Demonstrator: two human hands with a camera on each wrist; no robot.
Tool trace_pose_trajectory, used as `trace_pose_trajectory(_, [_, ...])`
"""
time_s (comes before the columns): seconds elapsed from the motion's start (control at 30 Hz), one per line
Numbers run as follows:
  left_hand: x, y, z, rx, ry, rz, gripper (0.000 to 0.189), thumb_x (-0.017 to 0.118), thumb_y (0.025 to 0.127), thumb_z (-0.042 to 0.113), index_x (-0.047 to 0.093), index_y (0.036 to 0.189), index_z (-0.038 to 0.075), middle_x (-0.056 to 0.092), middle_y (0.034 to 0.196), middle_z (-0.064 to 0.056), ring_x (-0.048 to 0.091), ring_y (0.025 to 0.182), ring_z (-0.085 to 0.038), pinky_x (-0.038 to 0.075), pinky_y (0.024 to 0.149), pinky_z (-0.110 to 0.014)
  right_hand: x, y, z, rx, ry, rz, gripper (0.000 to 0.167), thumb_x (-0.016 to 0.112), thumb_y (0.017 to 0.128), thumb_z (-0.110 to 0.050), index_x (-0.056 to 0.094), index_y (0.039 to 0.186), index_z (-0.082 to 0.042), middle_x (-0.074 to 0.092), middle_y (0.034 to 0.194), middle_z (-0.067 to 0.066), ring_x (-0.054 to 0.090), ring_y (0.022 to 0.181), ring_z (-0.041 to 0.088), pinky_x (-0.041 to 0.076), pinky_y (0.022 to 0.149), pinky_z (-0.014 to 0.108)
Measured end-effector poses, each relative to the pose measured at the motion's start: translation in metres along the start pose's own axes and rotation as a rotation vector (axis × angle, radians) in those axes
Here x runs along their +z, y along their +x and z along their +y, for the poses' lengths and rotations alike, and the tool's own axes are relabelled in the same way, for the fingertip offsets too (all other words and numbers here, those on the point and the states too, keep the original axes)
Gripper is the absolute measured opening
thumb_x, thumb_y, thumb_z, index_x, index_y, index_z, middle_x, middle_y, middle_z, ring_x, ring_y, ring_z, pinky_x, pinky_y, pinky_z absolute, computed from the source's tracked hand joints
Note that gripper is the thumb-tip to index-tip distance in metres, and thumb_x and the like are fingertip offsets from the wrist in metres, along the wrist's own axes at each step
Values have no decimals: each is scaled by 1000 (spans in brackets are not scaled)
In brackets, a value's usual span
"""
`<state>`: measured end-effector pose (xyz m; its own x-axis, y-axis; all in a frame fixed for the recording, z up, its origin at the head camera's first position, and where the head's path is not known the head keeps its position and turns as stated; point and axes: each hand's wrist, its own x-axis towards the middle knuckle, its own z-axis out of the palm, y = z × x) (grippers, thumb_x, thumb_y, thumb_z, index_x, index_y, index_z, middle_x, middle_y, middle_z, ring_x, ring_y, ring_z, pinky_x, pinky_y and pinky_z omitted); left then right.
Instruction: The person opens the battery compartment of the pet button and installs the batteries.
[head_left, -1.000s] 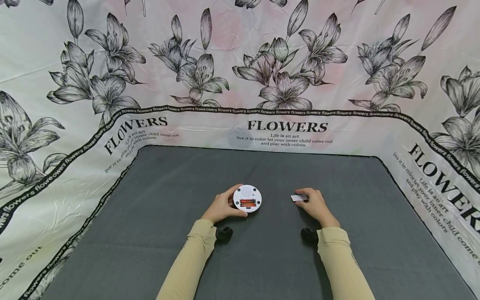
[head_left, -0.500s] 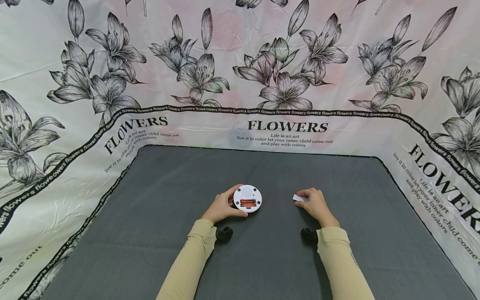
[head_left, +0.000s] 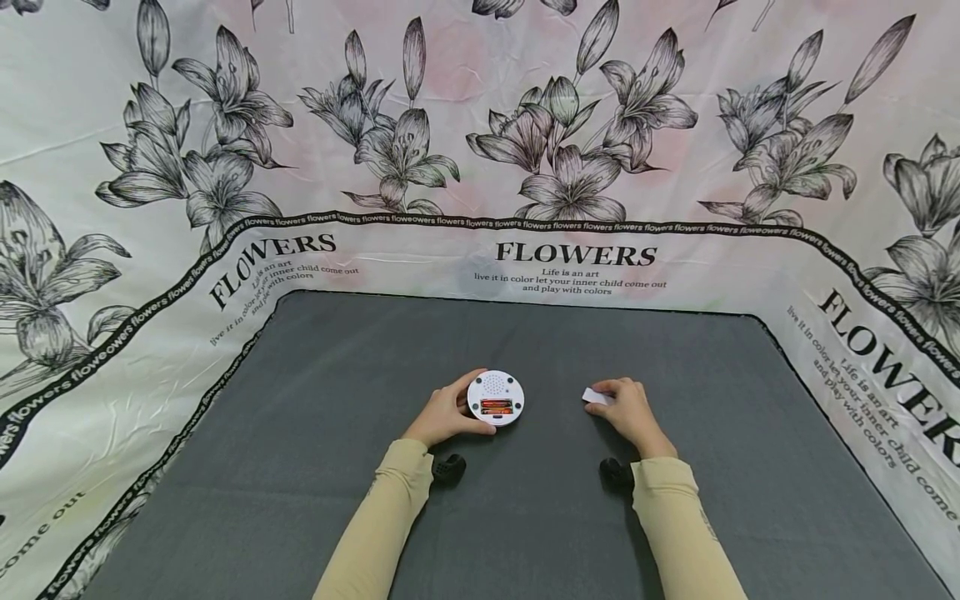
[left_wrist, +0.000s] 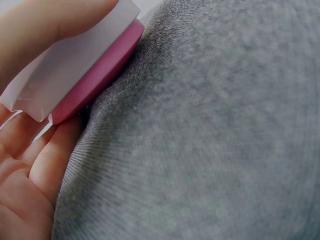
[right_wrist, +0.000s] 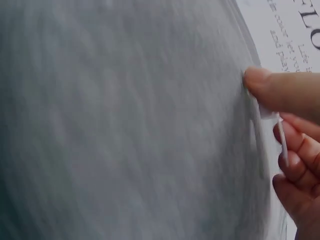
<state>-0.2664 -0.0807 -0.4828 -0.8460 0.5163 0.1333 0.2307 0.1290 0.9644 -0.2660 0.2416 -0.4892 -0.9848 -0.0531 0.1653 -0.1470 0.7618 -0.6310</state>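
A round white battery-powered device (head_left: 497, 380) lies back side up, showing a dotted grille, small dark feet and an uncovered compartment. Red-orange batteries (head_left: 497, 407) fill that compartment. My left hand (head_left: 442, 415) holds the device from its left side, thumb at the near edge and fingers at the far edge. In the left wrist view its pink underside (left_wrist: 100, 75) faces the cloth. Apart from it, to the right, my right hand (head_left: 632, 417) pinches a small white battery cover (head_left: 596, 397) between thumb and fingers. The right wrist view shows the cover (right_wrist: 283, 142) edge-on, partly hidden.
Dark grey cloth (head_left: 525, 517) covers the work surface beneath both hands. A white flower-printed border (head_left: 420, 262) with black lettering surrounds it at the back and sides. Black wrist-worn camera parts (head_left: 449, 470) stick out inward below the hands.
The right hand shifts very slightly, and the battery cover between its fingers changes its angle a little. My left hand and the device stay in place.
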Motion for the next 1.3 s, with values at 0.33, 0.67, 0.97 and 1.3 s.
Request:
trace_pose_trajectory(0.33, [0, 0, -2, -4, 12, 8, 92, 83, 67, 3, 33, 143, 4, 50, 129, -13, 54, 111, -18, 46, 88, -31, 23, 2, -35, -127, 49, 26, 30, 79, 74, -14, 69, 99, -1, 57, 99, 14, 45, 92, 28, 37, 75, 40])
trace_pose_trajectory(0.67, [0, 0, 0, -10, 16, 15, 92, 83, 67, 3, 32, 143, 2, 49, 130, -13, 53, 112, -17, 46, 88, -29, 37, 2, -60, -199, 80, 38, 27, 81, 71, -12, 71, 96, -6, 58, 98, 9, 45, 92, 24, 37, 75, 39])
trace_pose_trajectory(0.97, [1, -1, 0, 2, 58, 33, 92, 84, 67, 5, 32, 143, 2, 50, 130, -13, 52, 114, -18, 46, 88, -30, 43, 1, -77, -261, 108, 18, 27, 81, 73, -15, 71, 97, -7, 58, 96, 4, 45, 90, 20, 38, 74, 38])
trace_pose_trajectory(1.3, [1, -1, -1, -7, 39, 16, 92, 82, 69, 5, 30, 144, 3, 50, 130, -13, 53, 113, -18, 46, 88, -31, 53, -2, -86, -292, 126, 2, 27, 81, 72, -16, 71, 97, -10, 58, 97, 1, 45, 90, 18, 40, 74, 37])
